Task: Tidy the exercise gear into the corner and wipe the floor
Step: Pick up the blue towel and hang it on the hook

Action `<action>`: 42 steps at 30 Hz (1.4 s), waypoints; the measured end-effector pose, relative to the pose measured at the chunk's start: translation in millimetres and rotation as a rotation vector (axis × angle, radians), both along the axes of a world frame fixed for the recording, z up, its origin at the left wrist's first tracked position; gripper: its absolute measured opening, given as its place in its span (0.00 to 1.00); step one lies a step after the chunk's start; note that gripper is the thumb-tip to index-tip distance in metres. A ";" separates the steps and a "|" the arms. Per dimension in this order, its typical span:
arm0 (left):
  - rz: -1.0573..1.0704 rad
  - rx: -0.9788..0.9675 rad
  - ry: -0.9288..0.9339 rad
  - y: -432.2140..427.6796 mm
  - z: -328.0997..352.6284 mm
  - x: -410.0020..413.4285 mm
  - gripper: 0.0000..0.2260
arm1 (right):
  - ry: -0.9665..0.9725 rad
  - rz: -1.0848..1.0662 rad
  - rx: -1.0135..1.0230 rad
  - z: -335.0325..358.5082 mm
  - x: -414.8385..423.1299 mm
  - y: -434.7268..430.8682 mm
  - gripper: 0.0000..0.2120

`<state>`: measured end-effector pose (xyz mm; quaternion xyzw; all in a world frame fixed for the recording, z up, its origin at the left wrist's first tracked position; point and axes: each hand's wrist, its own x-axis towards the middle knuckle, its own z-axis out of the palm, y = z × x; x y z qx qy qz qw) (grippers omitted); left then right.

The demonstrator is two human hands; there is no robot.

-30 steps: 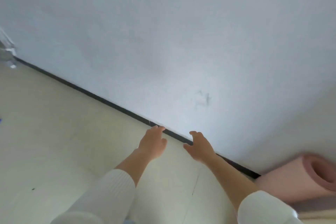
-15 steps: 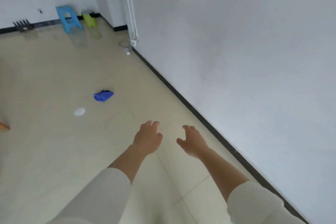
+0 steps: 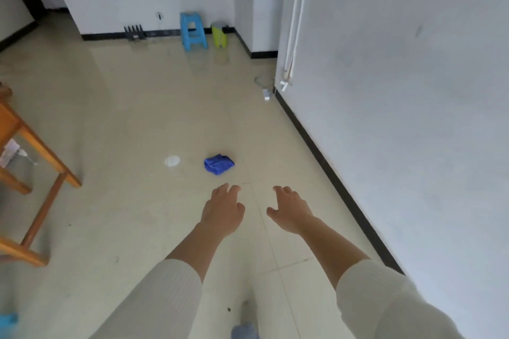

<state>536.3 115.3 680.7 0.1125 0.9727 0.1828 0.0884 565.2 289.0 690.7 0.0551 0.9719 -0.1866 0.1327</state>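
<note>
Your left hand and right hand hover empty, fingers loosely spread — blue cloth just ahead, apparently crumpled — on the floor.

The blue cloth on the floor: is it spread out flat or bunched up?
Bunched up. The blue cloth lies on the floor as a small crumpled heap with creases and folds, not laid out flat.

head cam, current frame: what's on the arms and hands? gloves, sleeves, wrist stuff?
The left hand and right hand are bare: no gloves, and no ring, watch or band shows. The left sleeve and right sleeve are off-white ribbed knit, ending partway up the forearms, wrists uncovered. No logos or markings visible.
</note>
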 end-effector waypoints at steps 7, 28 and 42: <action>0.097 -0.003 -0.023 -44.5 1.8 -176.2 0.21 | -0.039 0.106 0.069 4.2 -188.1 -35.0 0.26; 0.007 -0.109 -0.261 -161.1 -209.6 -730.9 0.21 | -0.315 -0.045 0.021 -200.5 -721.9 -139.4 0.26; -0.170 -0.117 -0.361 -134.6 -574.5 -859.5 0.20 | -0.484 -0.096 0.019 -562.1 -829.8 -115.4 0.22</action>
